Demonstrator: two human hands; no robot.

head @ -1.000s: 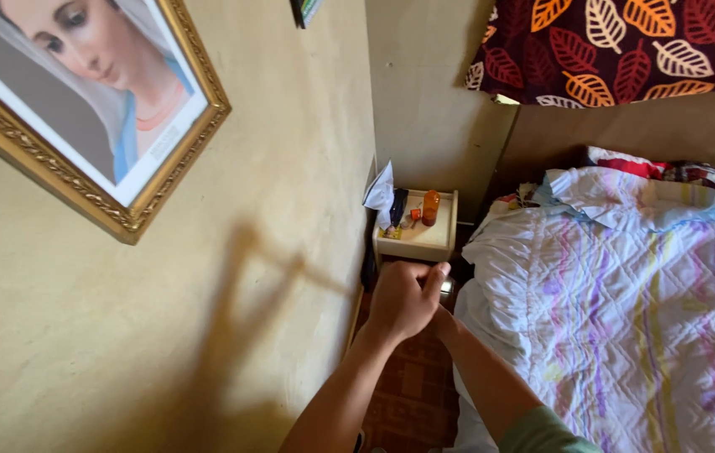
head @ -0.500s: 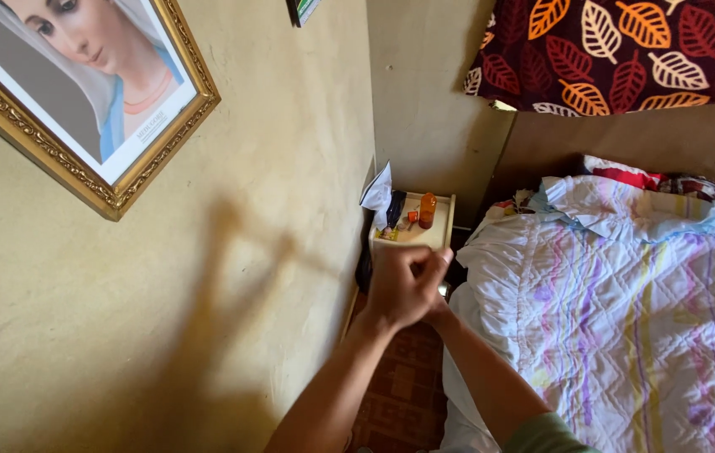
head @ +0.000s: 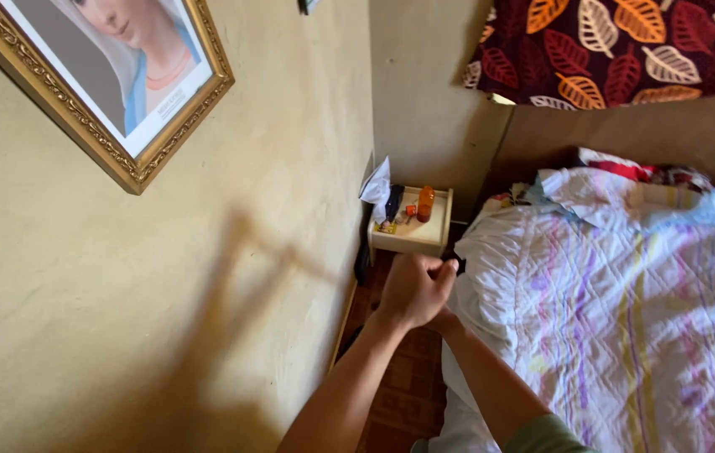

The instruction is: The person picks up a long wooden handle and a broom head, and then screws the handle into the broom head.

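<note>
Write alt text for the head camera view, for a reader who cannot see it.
A person's left hand, closed in a fist, overlaps the right hand beside the edge of a bed with a striped pastel quilt. Beyond the hands stands a small cream bedside table with an orange bottle; a gold-framed portrait hangs on the yellowish wall.

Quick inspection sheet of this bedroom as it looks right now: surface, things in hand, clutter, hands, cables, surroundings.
Surface: bed under a pale striped quilt.
Job's things: quilt edge bunched beside both hands.
Clutter: orange bottle, white tissue and small items on the nightstand; crumpled bedding at the bed's head.
Hands: left hand closed in a fist over the right hand, which is mostly hidden.
Cables: nothing seen.
Surroundings: gold-framed picture on yellow wall; leaf-patterned curtain.
</note>
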